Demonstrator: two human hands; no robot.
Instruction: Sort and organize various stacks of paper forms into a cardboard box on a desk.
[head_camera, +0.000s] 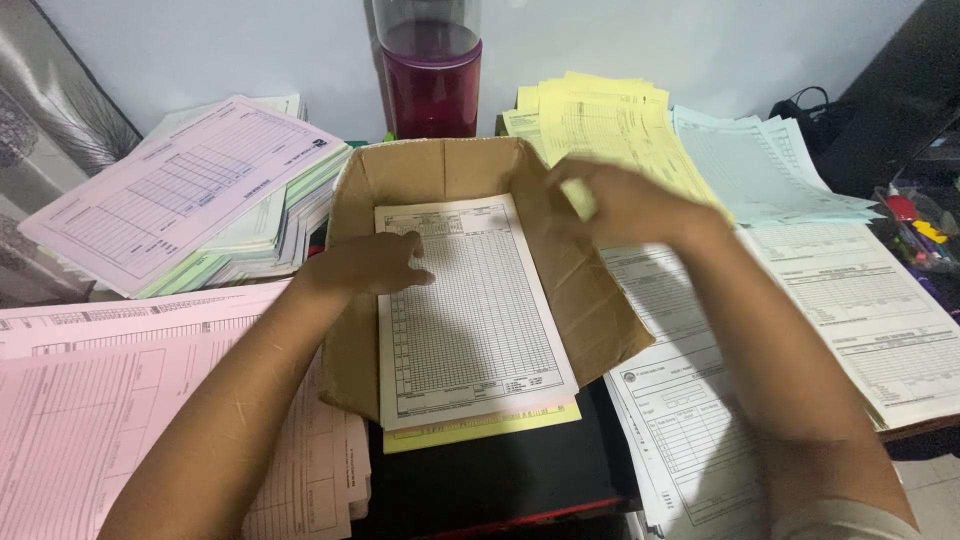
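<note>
Cardboard box (590, 300) mid-desk, white form (470, 310) lying inside, long axis running away from the person | left hand (375, 262) nearer, loosely curled fingers (412, 275) resting on form's left edge, not gripping | right hand (625, 205) blurred above box's right wall; grip unreadable | pink forms (90, 400) left of box.

left hand (375, 262): bare, no rings or glove I can see
left arm: bare all the way to near edge, no watch, no sleeve
right hand (625, 205): bare, blurred
right arm: bare, pale sleeve edge (840, 522) at near right corner
</note>
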